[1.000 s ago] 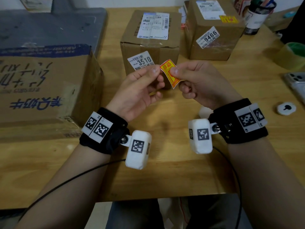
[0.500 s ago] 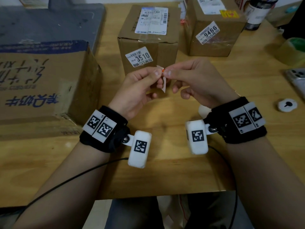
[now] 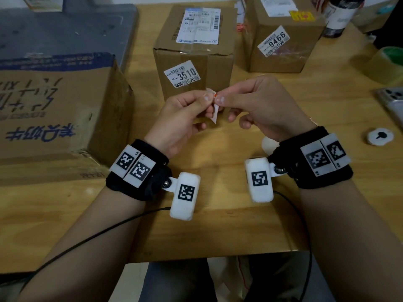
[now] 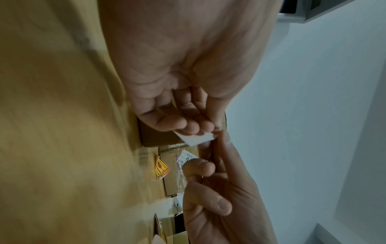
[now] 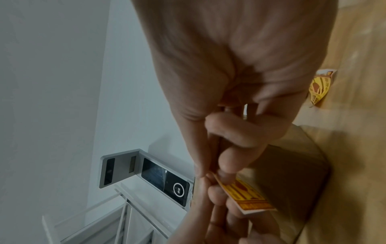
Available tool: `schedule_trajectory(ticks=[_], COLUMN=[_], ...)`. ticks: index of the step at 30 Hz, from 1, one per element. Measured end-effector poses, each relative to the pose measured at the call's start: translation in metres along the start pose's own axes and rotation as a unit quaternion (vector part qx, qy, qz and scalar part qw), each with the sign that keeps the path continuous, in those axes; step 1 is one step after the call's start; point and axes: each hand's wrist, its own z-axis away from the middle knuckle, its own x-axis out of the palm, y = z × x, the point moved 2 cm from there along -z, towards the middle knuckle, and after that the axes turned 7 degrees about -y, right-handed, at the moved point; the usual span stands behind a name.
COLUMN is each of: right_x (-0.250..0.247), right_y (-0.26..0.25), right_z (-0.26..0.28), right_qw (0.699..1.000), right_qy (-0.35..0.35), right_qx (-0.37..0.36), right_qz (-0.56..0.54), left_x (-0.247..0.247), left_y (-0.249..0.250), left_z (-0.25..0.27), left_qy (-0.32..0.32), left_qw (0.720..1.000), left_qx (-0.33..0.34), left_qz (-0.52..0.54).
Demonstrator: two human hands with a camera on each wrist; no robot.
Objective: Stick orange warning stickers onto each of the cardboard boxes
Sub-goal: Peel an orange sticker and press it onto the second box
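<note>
Both hands are raised over the middle of the wooden table [image 3: 218, 232], fingertips meeting; left hand [image 3: 181, 120] pinches the orange warning sticker [image 5: 246, 196] between thumb and forefinger, white backing toward the head camera; right hand [image 3: 259, 110] pinches the same sticker at its upper corner, remaining fingers curled loosely. The sticker is held just in front of the middle cardboard box [image 3: 196, 53], labelled 3510, not touching it; a second box [image 3: 283, 40], labelled 9466 and toward the far right corner, carries an orange sticker [image 3: 302, 15] on its top; a large printed box [image 3: 54, 101] stands at the left edge; a phone [image 3: 392, 103] and a tape roll [image 3: 388, 64] lie at the right edge.
</note>
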Motion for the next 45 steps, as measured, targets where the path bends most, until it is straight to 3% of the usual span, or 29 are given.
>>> schedule_trajectory(ticks=[22, 32, 36, 41, 45], right_x=[0.001, -0.007, -0.015, -0.029, -0.034], right_y=[0.002, 0.0, -0.004, -0.002, 0.002], right_z=[0.0, 0.0, -0.001, -0.002, -0.002], right_qw=[1.0, 0.998, 0.991, 0.959, 0.945], right_qy=[0.011, 0.06, 0.097, 0.158, 0.207], right_qx=[0.017, 0.018, -0.004, -0.002, 0.003], right_qz=[-0.001, -0.02, -0.088, -0.234, -0.253], left_x=[0.001, -0.002, -0.004, -0.008, -0.009], left_y=[-0.001, 0.003, 0.004, 0.004, 0.005], left_z=[-0.002, -0.003, -0.004, -0.005, -0.005], left_qy=[0.038, 0.083, 0.101, 0.122, 0.135], left_qw=[0.998, 0.996, 0.994, 0.992, 0.988], left_qx=[-0.017, -0.03, -0.03, -0.033, -0.05], left_qz=[-0.055, -0.034, -0.012, 0.017, 0.048])
